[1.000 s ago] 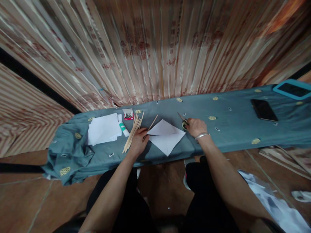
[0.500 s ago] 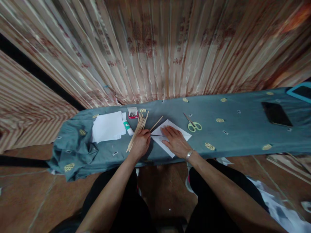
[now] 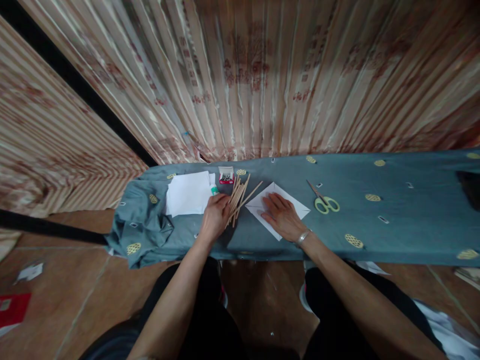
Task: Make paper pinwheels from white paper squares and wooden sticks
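On the near edge of the cloth-covered bench (image 3: 262, 245), the right hand (image 3: 282, 219) lies flat with fingers spread, pinning the folded paper (image 3: 294, 206), while the left hand (image 3: 215, 215), fingers loosely curled, touches the sticks (image 3: 240, 196) beside it, scissors (image 3: 323, 199) lying farther right.

right hand (image 3: 282, 218) hides part of the folded paper (image 3: 290, 204); dark phone (image 3: 470, 183) cut off at right edge
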Demonstrator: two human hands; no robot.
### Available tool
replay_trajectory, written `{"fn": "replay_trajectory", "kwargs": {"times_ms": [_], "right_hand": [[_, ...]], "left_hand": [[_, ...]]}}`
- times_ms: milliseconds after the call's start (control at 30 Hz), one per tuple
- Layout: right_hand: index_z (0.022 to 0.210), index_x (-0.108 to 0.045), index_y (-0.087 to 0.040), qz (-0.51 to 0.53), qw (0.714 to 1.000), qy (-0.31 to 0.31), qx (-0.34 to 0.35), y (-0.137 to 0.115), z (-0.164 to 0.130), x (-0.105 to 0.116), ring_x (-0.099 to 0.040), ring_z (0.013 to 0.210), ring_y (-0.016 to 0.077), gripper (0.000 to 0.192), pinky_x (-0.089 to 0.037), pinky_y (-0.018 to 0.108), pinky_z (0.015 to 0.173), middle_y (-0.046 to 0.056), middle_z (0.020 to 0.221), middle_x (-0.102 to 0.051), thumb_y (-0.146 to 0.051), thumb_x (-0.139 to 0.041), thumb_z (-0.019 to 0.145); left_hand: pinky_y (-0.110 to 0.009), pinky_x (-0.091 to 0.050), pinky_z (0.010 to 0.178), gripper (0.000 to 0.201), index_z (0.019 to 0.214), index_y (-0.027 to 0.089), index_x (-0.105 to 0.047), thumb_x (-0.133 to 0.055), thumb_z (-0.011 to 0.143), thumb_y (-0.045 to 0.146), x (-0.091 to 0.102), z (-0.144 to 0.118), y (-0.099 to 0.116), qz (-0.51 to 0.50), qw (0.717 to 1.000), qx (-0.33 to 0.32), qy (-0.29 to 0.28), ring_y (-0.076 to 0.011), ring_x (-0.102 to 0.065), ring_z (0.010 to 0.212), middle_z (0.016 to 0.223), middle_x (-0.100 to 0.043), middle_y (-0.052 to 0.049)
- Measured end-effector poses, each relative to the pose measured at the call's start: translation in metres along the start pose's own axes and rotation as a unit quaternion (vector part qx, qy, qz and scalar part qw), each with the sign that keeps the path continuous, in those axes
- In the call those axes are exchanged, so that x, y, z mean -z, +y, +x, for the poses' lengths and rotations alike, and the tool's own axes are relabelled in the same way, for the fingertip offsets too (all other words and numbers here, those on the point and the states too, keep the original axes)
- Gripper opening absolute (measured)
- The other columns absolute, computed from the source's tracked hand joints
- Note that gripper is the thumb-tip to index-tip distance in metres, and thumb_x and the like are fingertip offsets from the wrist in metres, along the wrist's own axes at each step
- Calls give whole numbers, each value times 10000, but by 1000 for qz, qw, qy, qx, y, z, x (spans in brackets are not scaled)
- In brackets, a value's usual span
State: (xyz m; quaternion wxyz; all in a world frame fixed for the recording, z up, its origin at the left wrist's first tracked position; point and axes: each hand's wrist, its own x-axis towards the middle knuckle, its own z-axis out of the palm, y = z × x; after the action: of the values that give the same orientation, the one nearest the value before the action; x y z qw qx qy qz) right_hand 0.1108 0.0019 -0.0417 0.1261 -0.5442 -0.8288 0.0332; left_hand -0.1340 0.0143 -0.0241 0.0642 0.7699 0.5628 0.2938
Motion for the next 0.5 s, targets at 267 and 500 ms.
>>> {"fn": "replay_trajectory", "kwargs": {"times_ms": [267, 500], "right_hand": [[1403, -470, -101, 2, 1000, -8, -15, -3, 10, 0, -397, 1371, 325, 544, -352, 465, 1086, 197, 1482, -439, -419, -428, 963], [1389, -474, -79, 22, 1000, 8, -19, -3, 16, -2, -405, 1366, 335, 538, -359, 483, 1084, 216, 1472, -443, -401, -405, 965]], "left_hand": [[-425, -504, 930, 546, 1333, 125, -502, -606, 840, 333, 5, 9, -19, 43, 993, 113, 3, -284, -611, 1032, 1168, -592, -160], [-371, -523, 801, 747, 1445, 147, -337, -631, 761, 195, 2, 13, -14, -49, 980, 194, 20, -200, -657, 785, 1247, -613, -143]]}}
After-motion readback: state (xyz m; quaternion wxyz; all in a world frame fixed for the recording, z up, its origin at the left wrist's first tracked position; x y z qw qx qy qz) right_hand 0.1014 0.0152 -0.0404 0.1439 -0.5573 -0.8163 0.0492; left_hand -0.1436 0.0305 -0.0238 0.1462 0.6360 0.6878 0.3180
